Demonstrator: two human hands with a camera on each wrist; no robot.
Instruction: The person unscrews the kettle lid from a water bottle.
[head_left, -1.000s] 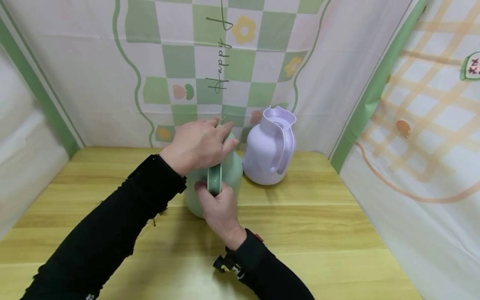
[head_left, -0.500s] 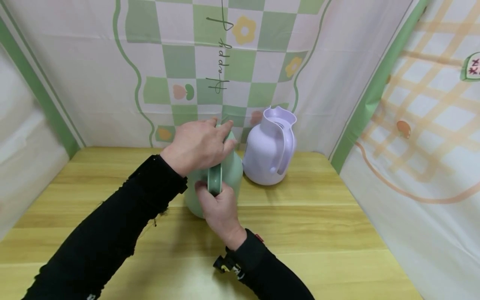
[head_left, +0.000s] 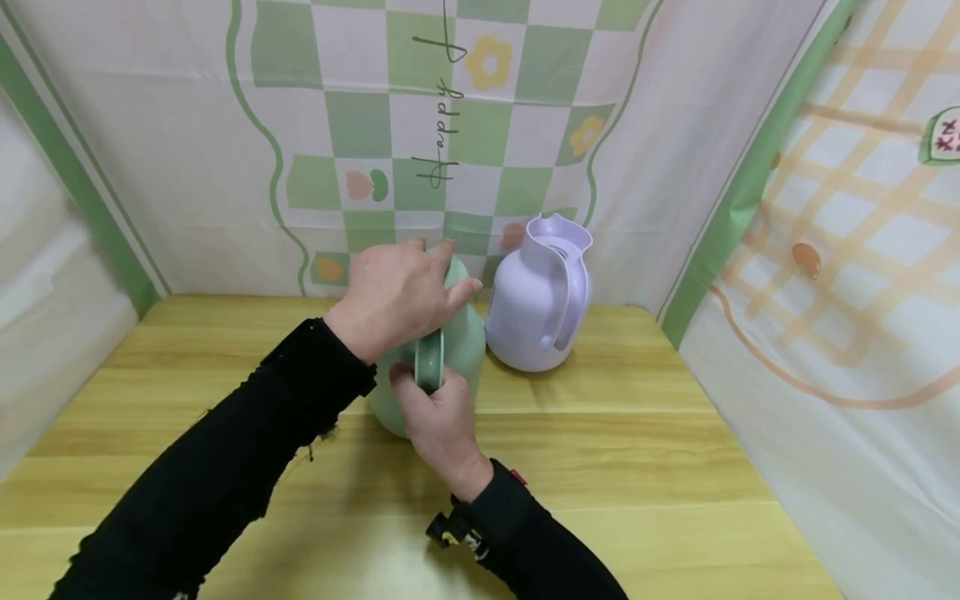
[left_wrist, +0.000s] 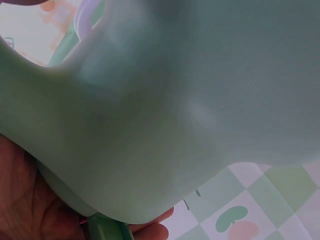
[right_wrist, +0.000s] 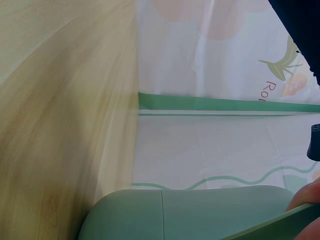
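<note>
A pale green thermos jug (head_left: 467,346) stands upright on the table in the head view. My left hand (head_left: 397,292) lies over its top, with fingers bent over the far side and thumb pointing right. From the left wrist, the palm and fingertips (left_wrist: 152,232) show around a darker green stopper (left_wrist: 107,228) at the jug's mouth; most of it is hidden. My right hand (head_left: 438,421) grips the jug's handle (head_left: 429,358), thumb on its left. The right wrist view shows the jug's side and a bit of the right hand's fingers (right_wrist: 306,196) at the handle.
A lilac thermos jug (head_left: 525,312) stands close to the right of the green one, its handle facing right and front. Wood-grain tabletop (head_left: 600,467) extends around both. Patterned cloth (head_left: 487,125) hangs behind, with more at the sides.
My left hand turns slightly on the jug's top, its thumb swinging out to the right and its wrist lowering a little. The right hand and both jugs stay in place.
</note>
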